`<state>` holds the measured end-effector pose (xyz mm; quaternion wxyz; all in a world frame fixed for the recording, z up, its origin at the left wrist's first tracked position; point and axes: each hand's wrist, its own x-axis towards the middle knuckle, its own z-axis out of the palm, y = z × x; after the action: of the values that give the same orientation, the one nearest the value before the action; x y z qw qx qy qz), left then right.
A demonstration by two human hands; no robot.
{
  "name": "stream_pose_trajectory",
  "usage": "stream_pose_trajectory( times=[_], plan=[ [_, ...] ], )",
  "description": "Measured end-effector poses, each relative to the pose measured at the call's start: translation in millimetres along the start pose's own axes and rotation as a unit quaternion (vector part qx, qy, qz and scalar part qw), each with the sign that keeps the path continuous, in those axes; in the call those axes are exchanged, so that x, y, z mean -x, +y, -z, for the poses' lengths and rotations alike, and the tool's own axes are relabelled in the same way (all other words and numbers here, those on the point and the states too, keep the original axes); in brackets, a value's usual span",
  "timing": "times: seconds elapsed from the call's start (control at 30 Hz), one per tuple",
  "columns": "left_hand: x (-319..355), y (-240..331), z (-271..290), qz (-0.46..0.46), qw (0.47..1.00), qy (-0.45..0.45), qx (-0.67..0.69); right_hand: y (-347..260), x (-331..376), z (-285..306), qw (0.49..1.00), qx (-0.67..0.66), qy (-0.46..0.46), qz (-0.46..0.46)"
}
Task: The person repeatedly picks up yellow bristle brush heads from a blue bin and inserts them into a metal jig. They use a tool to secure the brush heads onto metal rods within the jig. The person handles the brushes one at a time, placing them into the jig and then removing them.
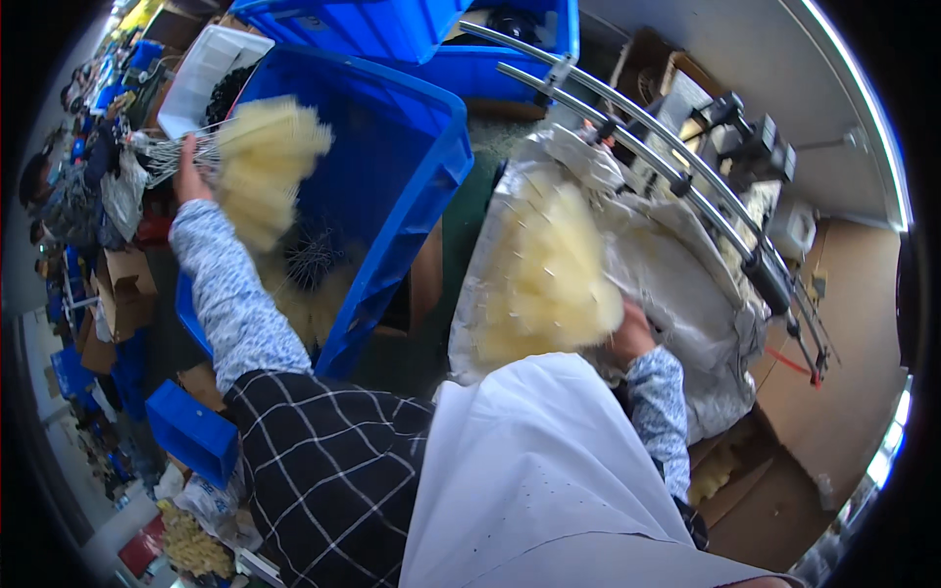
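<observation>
A bunch of pale yellow bristle brushes with thin wire stems (270,162) is in my left hand (191,176). Its fingers are closed round the wires, and the bristles hang over the near left side of a large blue bin (392,93). Inside the bin, more wire stems (314,257) and yellow bristles show. To the right, a second bunch of pale yellow brushes (544,274) rests on a whitish sheet (652,260), smeared by motion on its right. My right hand (632,335) grips its lower right edge, with the fingertips partly hidden.
Bent metal tubes (637,113) with black clamps arch over the sheet on the right. Behind the bin stand another blue bin (569,39) and a white tub (211,83). Cardboard (833,343) is at right. A small blue crate (193,431) lies at lower left.
</observation>
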<state>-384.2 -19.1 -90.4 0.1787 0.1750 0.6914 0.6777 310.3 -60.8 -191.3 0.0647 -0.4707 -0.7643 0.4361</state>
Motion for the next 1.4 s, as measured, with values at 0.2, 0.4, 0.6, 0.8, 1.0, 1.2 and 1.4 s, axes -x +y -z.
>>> stream_pose_trajectory(
  times=[0.2, 0.4, 0.6, 0.8, 1.0, 1.2, 1.4],
  plan=[
    [101, 128, -81, -0.166, 0.812, -0.452, -0.330, -28, -10, 27, 0.983, 0.166, -0.070, 0.017],
    [292, 173, -280, -0.127, 0.406, -0.787, -0.447, -74, -3, 27, 0.972, 0.235, -0.032, 0.000],
    [447, 39, -370, -0.273, 0.011, -0.804, -0.527, -32, -13, 1, 0.943, 0.315, 0.075, 0.082],
    [501, -3, -367, -0.418, -0.051, -0.701, -0.575, -17, 16, -28, 0.965, 0.195, 0.131, 0.121],
    [489, -27, -388, -0.386, 0.045, -0.702, -0.597, -40, 18, 11, 0.931, 0.163, 0.321, 0.062],
    [470, -65, -432, -0.211, 0.254, -0.776, -0.538, -31, -11, 23, 0.911, 0.061, 0.408, -0.017],
    [479, -74, -450, -0.153, 0.503, -0.748, -0.405, 5, -58, 30, 0.928, -0.042, 0.370, 0.024]
  ],
)
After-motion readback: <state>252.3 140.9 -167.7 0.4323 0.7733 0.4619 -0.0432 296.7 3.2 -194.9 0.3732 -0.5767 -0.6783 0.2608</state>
